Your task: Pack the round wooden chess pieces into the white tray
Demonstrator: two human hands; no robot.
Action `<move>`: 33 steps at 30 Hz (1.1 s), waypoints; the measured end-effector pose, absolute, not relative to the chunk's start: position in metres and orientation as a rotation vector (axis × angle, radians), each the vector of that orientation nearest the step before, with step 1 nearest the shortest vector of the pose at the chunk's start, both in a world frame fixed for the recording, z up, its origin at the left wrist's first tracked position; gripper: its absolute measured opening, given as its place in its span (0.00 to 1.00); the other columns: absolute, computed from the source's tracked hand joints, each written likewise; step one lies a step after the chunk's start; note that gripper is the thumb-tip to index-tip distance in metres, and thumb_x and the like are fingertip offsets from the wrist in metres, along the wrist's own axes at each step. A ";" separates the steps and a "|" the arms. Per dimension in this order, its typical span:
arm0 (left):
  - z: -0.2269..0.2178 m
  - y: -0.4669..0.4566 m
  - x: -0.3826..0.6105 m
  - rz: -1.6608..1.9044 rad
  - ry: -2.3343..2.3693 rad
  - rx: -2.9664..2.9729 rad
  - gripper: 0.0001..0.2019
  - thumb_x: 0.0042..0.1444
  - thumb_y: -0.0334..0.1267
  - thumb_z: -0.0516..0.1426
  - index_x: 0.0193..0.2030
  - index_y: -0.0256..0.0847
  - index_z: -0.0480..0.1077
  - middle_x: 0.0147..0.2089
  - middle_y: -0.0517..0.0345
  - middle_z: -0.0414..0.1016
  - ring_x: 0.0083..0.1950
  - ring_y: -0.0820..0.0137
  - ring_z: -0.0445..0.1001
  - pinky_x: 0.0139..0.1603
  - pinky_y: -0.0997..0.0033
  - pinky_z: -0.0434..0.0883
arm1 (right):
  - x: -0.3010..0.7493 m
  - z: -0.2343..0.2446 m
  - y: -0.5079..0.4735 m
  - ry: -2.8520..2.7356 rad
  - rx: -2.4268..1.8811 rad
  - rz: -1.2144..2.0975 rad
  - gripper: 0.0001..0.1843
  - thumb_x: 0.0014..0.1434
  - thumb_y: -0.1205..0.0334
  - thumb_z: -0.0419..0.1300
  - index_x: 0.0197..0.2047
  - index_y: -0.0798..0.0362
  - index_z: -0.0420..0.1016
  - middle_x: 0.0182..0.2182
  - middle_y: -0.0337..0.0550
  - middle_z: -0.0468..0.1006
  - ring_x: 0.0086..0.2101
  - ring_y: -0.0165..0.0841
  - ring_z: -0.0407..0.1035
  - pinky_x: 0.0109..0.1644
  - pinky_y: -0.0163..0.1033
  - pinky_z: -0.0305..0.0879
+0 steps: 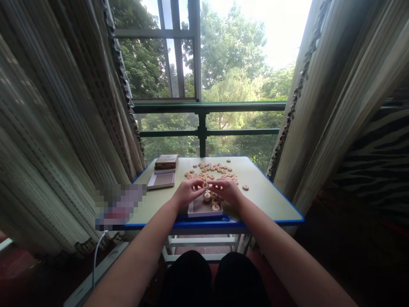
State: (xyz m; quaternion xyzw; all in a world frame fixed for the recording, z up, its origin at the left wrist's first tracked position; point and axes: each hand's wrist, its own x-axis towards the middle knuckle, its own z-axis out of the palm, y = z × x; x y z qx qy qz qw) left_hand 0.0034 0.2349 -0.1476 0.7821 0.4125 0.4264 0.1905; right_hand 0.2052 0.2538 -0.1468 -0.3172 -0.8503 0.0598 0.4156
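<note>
Between my hands, a round wooden xiangqi piece (205,185) with a dark character is held up above an open shallow box (205,212). My left hand (189,192) is closed, its fingertips on the piece's left edge. From the other side, my right hand (228,190) pinches toward the same piece, fingertips at its right edge. Below, in the box, lie several pieces, among them a dark-marked piece (216,207) in the near right corner and another piece (207,197) near the middle. My fingers partly cover the box's far side.
Many loose xiangqi pieces (220,169) spread over the table's far half, with a single piece (245,187) off to the right. At the left stand a shallow box lid (162,180) and stacked boxes (166,159). The pale table (268,204) has a blue edge; a blurred object (123,204) sits at its left corner.
</note>
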 end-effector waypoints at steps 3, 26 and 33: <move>-0.143 0.232 0.004 1.269 1.155 2.051 0.16 0.47 0.45 0.61 0.39 0.36 0.73 0.35 0.54 0.77 0.31 0.72 0.71 0.33 0.72 0.69 | 0.208 -0.144 0.251 -2.067 -0.889 0.127 0.16 0.57 0.52 0.56 0.42 0.50 0.79 0.29 0.44 0.79 0.26 0.30 0.69 0.33 0.34 0.62; -0.153 0.199 0.006 1.068 1.416 2.330 0.06 0.41 0.40 0.64 0.28 0.43 0.75 0.46 0.55 0.74 0.52 0.57 0.65 0.56 0.52 0.59 | 0.210 -0.146 0.258 -1.969 -1.206 0.014 0.20 0.57 0.52 0.51 0.18 0.53 0.67 0.16 0.37 0.68 0.20 0.27 0.59 0.27 0.33 0.51; -0.153 0.197 0.006 0.957 1.390 2.335 0.08 0.40 0.45 0.64 0.25 0.45 0.76 0.48 0.55 0.72 0.54 0.53 0.62 0.57 0.51 0.57 | 0.211 -0.145 0.259 -1.973 -1.170 -0.024 0.24 0.58 0.54 0.49 0.14 0.52 0.63 0.15 0.37 0.67 0.20 0.27 0.58 0.29 0.33 0.52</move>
